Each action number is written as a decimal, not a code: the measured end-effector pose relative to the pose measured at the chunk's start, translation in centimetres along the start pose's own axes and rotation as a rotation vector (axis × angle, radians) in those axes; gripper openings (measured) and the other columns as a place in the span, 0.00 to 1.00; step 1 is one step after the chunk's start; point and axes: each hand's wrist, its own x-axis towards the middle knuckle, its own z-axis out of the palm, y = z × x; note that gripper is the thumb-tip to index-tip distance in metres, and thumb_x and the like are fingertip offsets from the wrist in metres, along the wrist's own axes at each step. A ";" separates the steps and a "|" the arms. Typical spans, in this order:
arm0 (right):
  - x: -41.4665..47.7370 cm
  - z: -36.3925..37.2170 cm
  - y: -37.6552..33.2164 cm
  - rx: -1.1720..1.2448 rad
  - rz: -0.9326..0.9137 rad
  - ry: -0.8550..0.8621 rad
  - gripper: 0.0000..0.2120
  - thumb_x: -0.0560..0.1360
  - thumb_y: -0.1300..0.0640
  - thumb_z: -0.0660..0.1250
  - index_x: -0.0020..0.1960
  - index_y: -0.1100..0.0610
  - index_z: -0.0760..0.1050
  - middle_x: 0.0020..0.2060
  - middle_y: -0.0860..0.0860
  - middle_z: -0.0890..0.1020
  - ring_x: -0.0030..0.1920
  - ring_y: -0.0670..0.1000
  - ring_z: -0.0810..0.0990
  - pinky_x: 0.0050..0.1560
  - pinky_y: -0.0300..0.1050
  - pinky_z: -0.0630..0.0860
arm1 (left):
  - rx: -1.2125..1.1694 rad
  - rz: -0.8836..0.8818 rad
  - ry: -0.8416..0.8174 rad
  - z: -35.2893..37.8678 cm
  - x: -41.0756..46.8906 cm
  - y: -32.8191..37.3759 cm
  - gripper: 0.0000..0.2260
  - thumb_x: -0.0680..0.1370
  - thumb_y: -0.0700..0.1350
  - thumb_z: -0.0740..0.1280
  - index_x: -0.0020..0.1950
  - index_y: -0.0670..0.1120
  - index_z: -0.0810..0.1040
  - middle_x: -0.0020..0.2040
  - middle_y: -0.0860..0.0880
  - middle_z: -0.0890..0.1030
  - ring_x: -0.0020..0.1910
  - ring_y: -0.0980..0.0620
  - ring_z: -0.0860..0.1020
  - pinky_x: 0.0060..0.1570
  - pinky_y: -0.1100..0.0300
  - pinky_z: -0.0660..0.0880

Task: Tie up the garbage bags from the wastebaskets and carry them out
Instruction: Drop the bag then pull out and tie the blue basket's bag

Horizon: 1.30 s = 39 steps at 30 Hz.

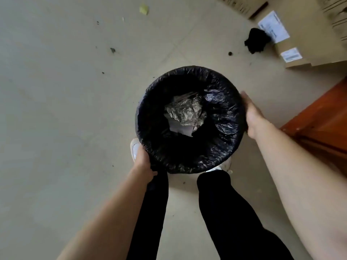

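Floor [65, 109], pale tile, debris-speckled; cardboard boxes [304, 55], black scrap [256, 41], wooden furniture [323, 121] at right; my left hand [142, 160] and right hand [251, 117] grasp the wastebasket [187, 168], lined with garbage bag [221, 109], over my shoes [135, 147].

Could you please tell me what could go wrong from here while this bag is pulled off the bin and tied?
1. The garbage bag is stretched over the rim where the left hand grips it and the right hand touches it; a hard tug could tear the film.
2. The crumpled foil and paper lie loose inside; tipping may spill them onto the floor.
3. Cardboard boxes sit close by on the right, a possible trip hazard.
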 end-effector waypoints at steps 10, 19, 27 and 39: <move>0.4 1.6 0.4 0.181 -0.169 0.089 0.08 0.75 0.53 0.67 0.41 0.55 0.82 0.38 0.53 0.86 0.37 0.54 0.84 0.39 0.47 0.82 | -0.252 0.323 -0.023 0.2 1.3 6.6 0.08 0.78 0.43 0.63 0.47 0.41 0.80 0.43 0.44 0.81 0.44 0.46 0.80 0.47 0.54 0.78; -7.5 2.3 0.3 -0.276 -0.612 0.487 0.18 0.73 0.42 0.66 0.34 0.55 0.72 0.31 0.47 0.80 0.35 0.48 0.78 0.39 0.45 0.70 | 0.131 1.035 0.369 -0.4 -7.2 9.1 0.09 0.80 0.48 0.64 0.43 0.46 0.71 0.30 0.52 0.71 0.25 0.60 0.66 0.29 0.64 0.65; -19.6 2.1 -2.3 -0.400 -0.818 0.384 0.16 0.77 0.43 0.66 0.37 0.52 0.73 0.29 0.42 0.76 0.37 0.52 0.76 0.39 0.43 0.65 | 0.256 1.139 0.237 -1.4 -18.4 7.9 0.07 0.81 0.49 0.63 0.50 0.46 0.71 0.31 0.50 0.73 0.29 0.50 0.68 0.34 0.53 0.67; -16.7 2.9 0.8 -0.745 -0.681 0.266 0.18 0.76 0.53 0.67 0.32 0.53 0.62 0.27 0.48 0.70 0.33 0.57 0.70 0.30 0.45 0.61 | 0.481 1.178 0.064 0.1 -18.7 6.6 0.04 0.81 0.44 0.63 0.54 0.44 0.73 0.43 0.46 0.81 0.43 0.44 0.78 0.45 0.52 0.75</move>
